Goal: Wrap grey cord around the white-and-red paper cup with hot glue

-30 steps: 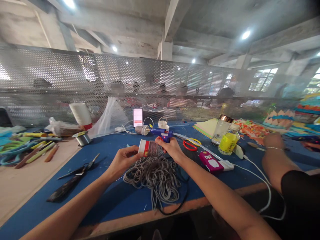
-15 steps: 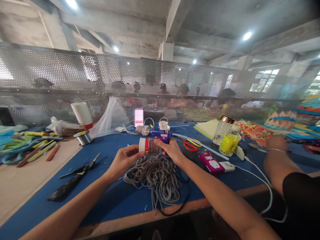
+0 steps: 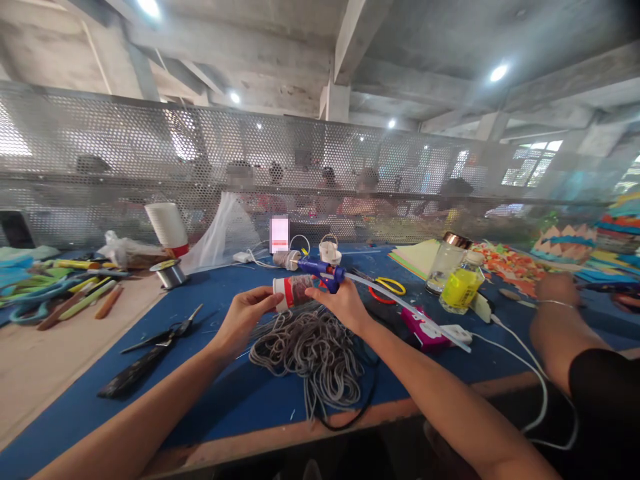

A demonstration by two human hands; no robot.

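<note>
My left hand (image 3: 245, 313) is closed on the rim end of a paper cup (image 3: 287, 293), which lies on its side in the air. The cup is white and red, with grey-brown cord wound round its lower part. My right hand (image 3: 345, 303) grips a blue glue gun (image 3: 323, 270) with a long clear glue stick (image 3: 407, 310) sticking out of its back. The gun's nozzle points left, just above the cup; whether it touches is too small to tell. Right-hand fingers also reach the cup's corded end. Beneath both hands lies a tangled heap of grey cord (image 3: 320, 360).
Black scissors (image 3: 165, 340) lie at left, near a wire spool (image 3: 169, 273). Stacked paper cups (image 3: 167, 227) stand behind. Red-and-yellow scissors (image 3: 390, 288), a magenta box (image 3: 425, 330) and a yellow bottle (image 3: 459, 287) are at right. Another person's arm (image 3: 563, 333) rests there. A mesh partition (image 3: 300, 153) bounds the back.
The cup and my left hand have shifted slightly left. The glue gun has tilted, its glue stick now hanging lower on the right, over the magenta box.
</note>
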